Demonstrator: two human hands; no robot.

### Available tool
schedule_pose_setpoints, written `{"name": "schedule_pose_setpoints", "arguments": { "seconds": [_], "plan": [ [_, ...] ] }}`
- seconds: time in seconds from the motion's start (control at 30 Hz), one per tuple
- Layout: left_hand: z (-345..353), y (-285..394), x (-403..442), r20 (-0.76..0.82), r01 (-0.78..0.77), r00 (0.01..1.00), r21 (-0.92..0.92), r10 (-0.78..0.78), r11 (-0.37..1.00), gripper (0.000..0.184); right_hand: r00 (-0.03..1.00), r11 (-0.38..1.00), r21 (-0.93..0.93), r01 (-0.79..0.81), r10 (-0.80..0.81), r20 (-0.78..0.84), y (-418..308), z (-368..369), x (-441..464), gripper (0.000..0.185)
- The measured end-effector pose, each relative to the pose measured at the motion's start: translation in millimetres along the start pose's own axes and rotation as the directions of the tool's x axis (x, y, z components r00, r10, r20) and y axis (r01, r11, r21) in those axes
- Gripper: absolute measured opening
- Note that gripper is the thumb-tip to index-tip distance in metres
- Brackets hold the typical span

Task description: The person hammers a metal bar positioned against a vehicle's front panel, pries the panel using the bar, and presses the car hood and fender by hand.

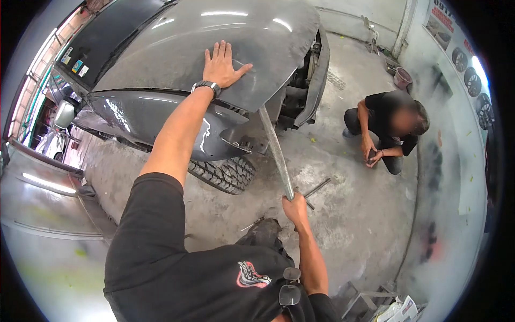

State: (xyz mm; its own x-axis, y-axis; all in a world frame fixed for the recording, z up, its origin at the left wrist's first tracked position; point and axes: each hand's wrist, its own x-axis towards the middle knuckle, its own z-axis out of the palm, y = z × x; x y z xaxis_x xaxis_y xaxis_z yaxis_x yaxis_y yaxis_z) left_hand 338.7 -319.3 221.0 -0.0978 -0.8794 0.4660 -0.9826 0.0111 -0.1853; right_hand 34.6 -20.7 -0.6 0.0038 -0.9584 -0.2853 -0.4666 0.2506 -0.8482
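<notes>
My left hand (224, 65) lies flat with fingers spread on the dull grey hood (161, 59) of a vehicle. Lower down, my right hand (295, 208) is wrapped round the near end of a long metal bar (276, 153). The bar slants up from my fist, and its far end meets the hood's front corner; whether it goes under the edge is hidden. Below the hood is the grey fender (145, 115), with a white mark near its front. A knobby tire (225, 174) shows beneath it. The front end (303, 91) is exposed, its inner parts visible.
A person in black (389, 126) squats on the concrete floor to the right, hands together. A cross-shaped metal tool (317, 194) lies on the floor near my right hand. A bucket (402, 78) stands by the right wall. Papers (399, 310) rest on a stand at lower right.
</notes>
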Motion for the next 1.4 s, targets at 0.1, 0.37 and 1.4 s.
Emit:
{"name": "schedule_pose_setpoints", "arguments": {
  "seconds": [0.1, 0.37, 1.4],
  "plan": [
    [0.8, -1.0, 1.3, -0.002, -0.004, 1.000, -0.020, 0.004, 1.000, 0.109, 1.000, 1.000, -0.023, 0.000, -0.001, -0.026, 17.7, 4.8, -8.0, 0.032],
    [-3.6, 0.5, 2.6, 0.001, -0.004, 1.000, -0.043, 0.004, 0.999, 0.105, 0.988, 0.988, -0.007, -0.153, 0.153, 0.009, 16.4, 9.0, -29.6, 0.037],
    [-8.3, 98.9, -106.9, 0.074, -0.342, 0.926, -0.246, 0.370, 0.907, 0.095, 0.987, 0.981, -0.129, 0.145, -0.135, 0.084, 14.6, -85.2, 87.5, 0.036]
  ]
}}
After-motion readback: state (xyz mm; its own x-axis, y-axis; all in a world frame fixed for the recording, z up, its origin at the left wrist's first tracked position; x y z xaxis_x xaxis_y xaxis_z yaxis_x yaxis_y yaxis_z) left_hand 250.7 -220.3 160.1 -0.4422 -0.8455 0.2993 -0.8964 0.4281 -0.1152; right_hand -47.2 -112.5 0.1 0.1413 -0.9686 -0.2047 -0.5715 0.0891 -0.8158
